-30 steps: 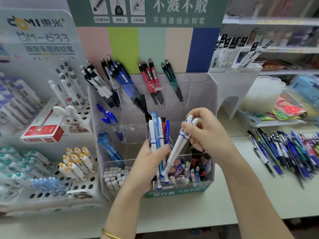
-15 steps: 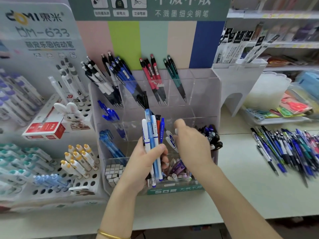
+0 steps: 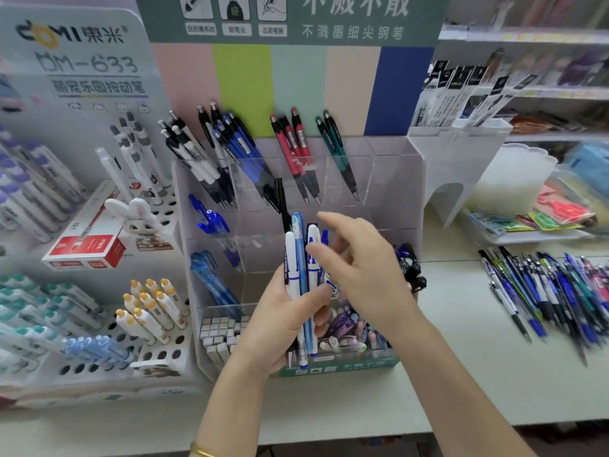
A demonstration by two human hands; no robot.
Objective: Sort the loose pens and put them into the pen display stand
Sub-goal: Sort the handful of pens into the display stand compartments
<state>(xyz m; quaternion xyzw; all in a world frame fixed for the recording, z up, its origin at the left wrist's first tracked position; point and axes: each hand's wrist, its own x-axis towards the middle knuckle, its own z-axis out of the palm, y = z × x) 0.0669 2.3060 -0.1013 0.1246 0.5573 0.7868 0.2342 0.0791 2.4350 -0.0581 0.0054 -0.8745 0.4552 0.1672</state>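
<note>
Emptied into the pen display stand [image 3: 395, 192], the right hand [image 3: 365, 268] returns, fingers apart, to the loose pens [image 3: 293, 258] clamped in the left hand's [image 3: 280, 324] fingers.

The pen display stand [image 3: 395, 179] at the table's back edge is clear, glossy plastic, its walls catching pale reflections. The bunch of pens [image 3: 291, 258] upright before it has smooth plastic barrels, white and translucent blue, with a slight sheen. The loose pens [image 3: 553, 291] toward the right edge look like shiny plastic too, though blurred. The table [image 3: 461, 374] is smooth, matt off-white. By the left edge, a holed rack [image 3: 171, 349] is matt white plastic and a red box [image 3: 85, 252] is glossy card. A bracelet [image 3: 201, 451] at the front edge gleams like gold metal.
</note>
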